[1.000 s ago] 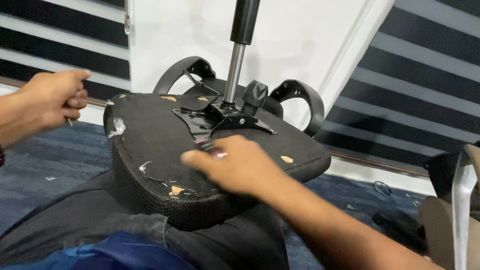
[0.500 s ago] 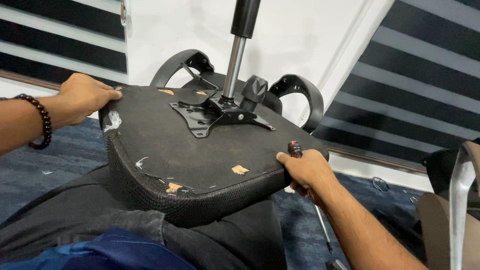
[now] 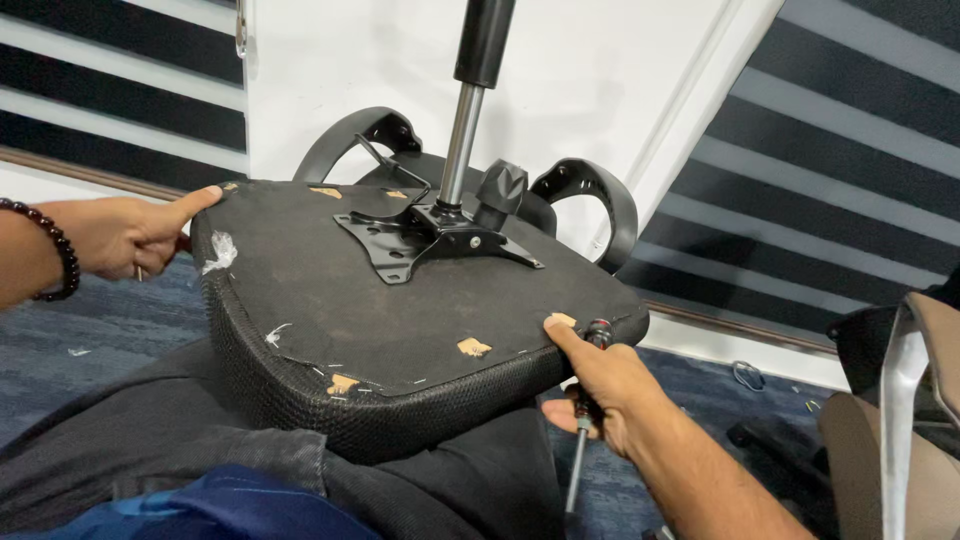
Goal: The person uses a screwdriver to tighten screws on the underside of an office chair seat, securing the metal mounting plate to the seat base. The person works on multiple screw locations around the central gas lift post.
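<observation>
Two hands gripped the upturned office chair seat [image 3: 400, 320] lying on the person's lap. The left hand [image 3: 125, 235] pressed its far-left corner, fingers curled. The right hand [image 3: 600, 385] clasped a screwdriver [image 3: 583, 440] against the near-right edge.

an upturned office chair seat [image 3: 400, 320] lies bottom-up, tilted down toward the camera, its black underside worn with small tan torn patches and a white scuff near the far left corner. a black metal mounting plate [image 3: 430, 240] is bolted at the seat's middle, and a chrome gas cylinder [image 3: 462, 140] rises upright from it. a dark-handled screwdriver [image 3: 585, 420] hangs just below the seat's right edge, shaft pointing down.
</observation>
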